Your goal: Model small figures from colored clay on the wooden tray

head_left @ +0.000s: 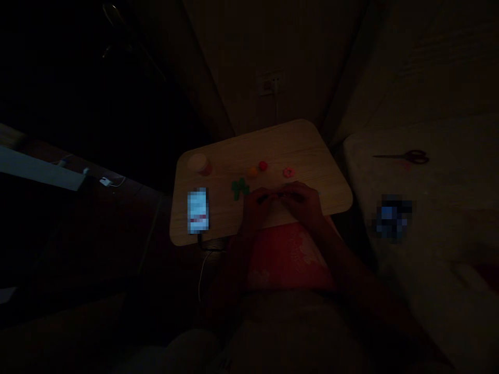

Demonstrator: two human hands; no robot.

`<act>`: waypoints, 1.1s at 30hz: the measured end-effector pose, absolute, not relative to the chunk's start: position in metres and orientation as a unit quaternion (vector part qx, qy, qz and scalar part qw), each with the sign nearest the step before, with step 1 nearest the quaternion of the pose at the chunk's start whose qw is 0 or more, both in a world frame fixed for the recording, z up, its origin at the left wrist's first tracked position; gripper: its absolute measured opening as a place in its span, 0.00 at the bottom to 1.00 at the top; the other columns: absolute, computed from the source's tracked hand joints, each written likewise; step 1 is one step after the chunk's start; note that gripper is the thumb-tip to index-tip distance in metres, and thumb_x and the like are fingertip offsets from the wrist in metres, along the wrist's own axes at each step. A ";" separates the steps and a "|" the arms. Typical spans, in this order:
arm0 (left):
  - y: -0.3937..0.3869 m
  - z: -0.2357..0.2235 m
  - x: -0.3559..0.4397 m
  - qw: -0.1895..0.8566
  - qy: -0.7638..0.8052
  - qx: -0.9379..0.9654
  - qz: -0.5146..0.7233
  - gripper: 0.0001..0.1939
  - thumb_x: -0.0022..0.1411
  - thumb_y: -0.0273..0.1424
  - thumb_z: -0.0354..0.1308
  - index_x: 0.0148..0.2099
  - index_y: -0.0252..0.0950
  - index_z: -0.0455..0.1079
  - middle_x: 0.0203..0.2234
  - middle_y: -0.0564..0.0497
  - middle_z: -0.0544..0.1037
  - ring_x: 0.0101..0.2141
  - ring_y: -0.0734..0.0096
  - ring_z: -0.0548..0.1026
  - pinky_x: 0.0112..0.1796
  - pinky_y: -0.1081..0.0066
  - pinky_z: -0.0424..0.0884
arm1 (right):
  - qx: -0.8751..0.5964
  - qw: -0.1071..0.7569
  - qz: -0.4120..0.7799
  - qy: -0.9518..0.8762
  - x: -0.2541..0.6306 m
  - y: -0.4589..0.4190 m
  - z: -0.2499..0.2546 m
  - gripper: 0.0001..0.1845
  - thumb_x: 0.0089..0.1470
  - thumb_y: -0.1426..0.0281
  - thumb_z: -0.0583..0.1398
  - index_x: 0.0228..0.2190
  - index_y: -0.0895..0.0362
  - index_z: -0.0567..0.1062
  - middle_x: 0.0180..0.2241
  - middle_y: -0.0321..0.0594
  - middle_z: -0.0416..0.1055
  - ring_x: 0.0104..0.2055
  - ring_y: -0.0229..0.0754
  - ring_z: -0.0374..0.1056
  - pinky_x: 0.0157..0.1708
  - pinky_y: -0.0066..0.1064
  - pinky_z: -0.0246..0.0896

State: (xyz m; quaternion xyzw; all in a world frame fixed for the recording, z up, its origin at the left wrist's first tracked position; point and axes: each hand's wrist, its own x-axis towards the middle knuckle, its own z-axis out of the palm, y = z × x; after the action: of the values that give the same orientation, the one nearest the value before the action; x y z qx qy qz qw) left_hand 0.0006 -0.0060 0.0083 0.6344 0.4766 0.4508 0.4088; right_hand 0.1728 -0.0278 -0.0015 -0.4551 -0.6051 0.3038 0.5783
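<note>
In dim light, my left hand (256,208) and my right hand (303,201) meet over the near edge of a small wooden table (230,153). The fingers of both are bent inward and pinched together at the tips. Whatever lies between them is too dark to make out. Just left of my left hand is a green, branching piece (239,188). Beyond the hands lie an orange lump (253,171), a red ball (263,165) and a pink flower-shaped ring (288,172).
A lidded tub (199,163) stands at the table's far left. Nearer sits a lit phone (198,210) with a cable (200,241) running off the edge. To the right, scissors (416,156) and a blurred bluish object (392,218) rest on a pale surface. A wall socket (270,83) is behind.
</note>
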 end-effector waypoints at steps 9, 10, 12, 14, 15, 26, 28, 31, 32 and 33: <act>-0.005 0.003 0.001 0.403 0.487 0.605 0.484 0.10 0.64 0.36 0.59 0.37 0.36 0.78 0.31 0.50 0.80 0.35 0.68 0.76 0.39 0.69 0.71 | -0.503 0.559 0.339 -0.566 0.168 -0.029 -0.004 0.08 0.53 0.68 0.68 0.38 0.53 0.81 0.37 0.40 0.82 0.38 0.45 0.78 0.42 0.37 0.73; -0.004 0.001 0.001 0.397 0.489 0.593 0.502 0.10 0.64 0.37 0.58 0.39 0.36 0.77 0.32 0.49 0.80 0.35 0.67 0.75 0.39 0.69 0.71 | -0.518 0.554 0.332 -0.561 0.168 -0.029 -0.004 0.08 0.53 0.69 0.68 0.38 0.54 0.81 0.37 0.40 0.82 0.38 0.45 0.78 0.42 0.37 0.73; -0.001 -0.002 -0.001 0.384 0.479 0.576 0.540 0.09 0.61 0.37 0.61 0.38 0.37 0.74 0.33 0.50 0.78 0.35 0.68 0.74 0.39 0.69 0.70 | -0.545 0.534 0.303 -0.570 0.166 -0.029 -0.004 0.07 0.54 0.69 0.66 0.37 0.54 0.81 0.37 0.41 0.82 0.37 0.46 0.78 0.41 0.37 0.72; 0.001 -0.006 -0.001 0.389 0.449 0.574 0.563 0.11 0.56 0.36 0.64 0.38 0.38 0.70 0.32 0.51 0.75 0.34 0.69 0.72 0.37 0.70 0.69 | -0.561 0.512 0.252 -0.599 0.165 -0.028 -0.004 0.05 0.55 0.69 0.65 0.36 0.55 0.81 0.37 0.43 0.81 0.38 0.47 0.76 0.42 0.39 0.71; 0.003 -0.008 0.000 0.385 0.440 0.575 0.572 0.12 0.55 0.36 0.65 0.38 0.38 0.68 0.32 0.52 0.73 0.33 0.70 0.71 0.37 0.70 0.68 | -0.567 0.501 0.222 -0.615 0.165 -0.027 -0.004 0.05 0.56 0.69 0.65 0.36 0.55 0.81 0.37 0.44 0.81 0.40 0.48 0.75 0.43 0.40 0.70; -0.002 -0.009 0.002 0.400 0.456 0.581 0.542 0.16 0.62 0.39 0.62 0.48 0.38 0.70 0.39 0.46 0.79 0.39 0.65 0.77 0.44 0.65 0.73 | -0.586 0.468 0.115 -0.652 0.160 -0.025 -0.007 0.11 0.59 0.67 0.63 0.43 0.57 0.78 0.42 0.51 0.73 0.47 0.54 0.69 0.50 0.48 0.67; -0.004 -0.005 0.002 0.395 0.465 0.596 0.522 0.17 0.63 0.40 0.62 0.49 0.37 0.71 0.41 0.45 0.80 0.41 0.63 0.78 0.45 0.64 0.74 | -0.553 0.489 0.122 -0.663 0.162 -0.026 -0.006 0.14 0.59 0.67 0.63 0.47 0.56 0.77 0.44 0.51 0.73 0.49 0.54 0.69 0.51 0.48 0.68; -0.007 0.001 0.003 0.394 0.464 0.623 0.491 0.14 0.64 0.41 0.61 0.45 0.37 0.73 0.40 0.45 0.81 0.42 0.63 0.79 0.45 0.64 0.74 | -0.504 0.489 0.143 -0.697 0.165 -0.029 -0.003 0.19 0.60 0.66 0.63 0.52 0.54 0.76 0.46 0.49 0.74 0.49 0.52 0.71 0.51 0.46 0.69; -0.008 0.003 0.003 0.394 0.461 0.635 0.478 0.14 0.64 0.41 0.61 0.44 0.36 0.74 0.39 0.45 0.81 0.41 0.63 0.78 0.45 0.65 0.74 | -0.489 0.488 0.150 -0.708 0.165 -0.031 -0.003 0.19 0.60 0.66 0.63 0.53 0.53 0.76 0.46 0.48 0.74 0.48 0.51 0.71 0.49 0.45 0.70; -0.008 0.004 0.003 0.392 0.458 0.648 0.466 0.13 0.64 0.41 0.61 0.43 0.36 0.74 0.38 0.46 0.81 0.40 0.63 0.78 0.44 0.65 0.73 | -0.475 0.487 0.155 -0.716 0.166 -0.032 -0.003 0.18 0.61 0.66 0.63 0.53 0.52 0.76 0.45 0.47 0.75 0.47 0.50 0.72 0.48 0.44 0.71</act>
State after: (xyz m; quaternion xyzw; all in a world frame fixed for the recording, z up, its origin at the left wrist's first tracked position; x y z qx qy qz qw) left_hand 0.0033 -0.0084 0.0044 0.6476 0.4579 0.4659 0.3923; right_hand 0.1657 -0.0316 -0.0035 -0.4753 -0.7159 0.1550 0.4874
